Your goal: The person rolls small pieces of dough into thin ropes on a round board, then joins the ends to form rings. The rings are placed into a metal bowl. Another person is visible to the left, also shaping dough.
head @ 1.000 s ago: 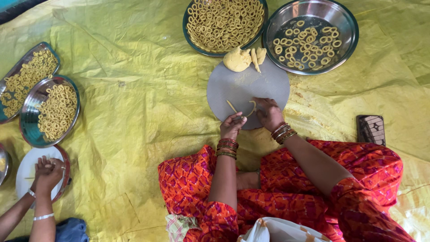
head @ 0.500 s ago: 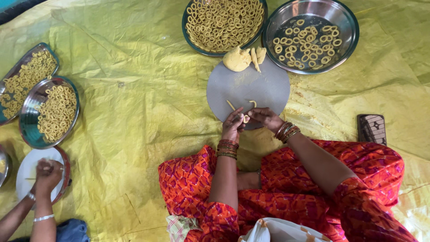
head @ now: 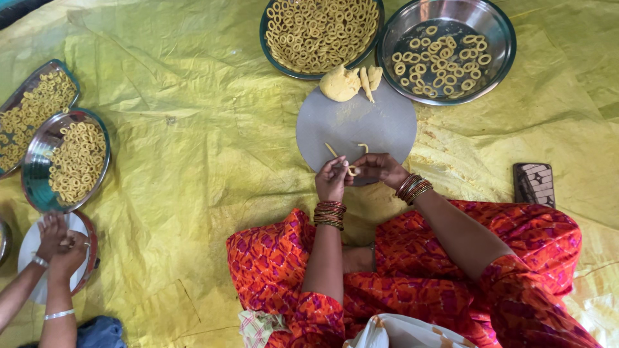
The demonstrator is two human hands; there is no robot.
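My left hand (head: 331, 181) and my right hand (head: 380, 169) meet over the near edge of a round grey board (head: 374, 122), pinching a thin strip of yellow dough (head: 353, 171) between the fingertips, bent into a loop. Two short dough strips (head: 331, 149) lie on the board just beyond my fingers. A lump of dough (head: 340, 84) with cut pieces beside it rests at the board's far edge. Both wrists wear red and gold bangles.
A green-rimmed tray (head: 271, 38) full of dough rings and a steel bowl (head: 500, 26) with several rings stand beyond the board. A dark patterned object (head: 534, 183) lies at right. At left, another person's hands (head: 59, 241) work over a white plate, near two more trays of rings (head: 39, 154).
My hands have come together at the board's near edge and lifted the dough strip, curling it between the fingers. The other person's hands at left shifted slightly.
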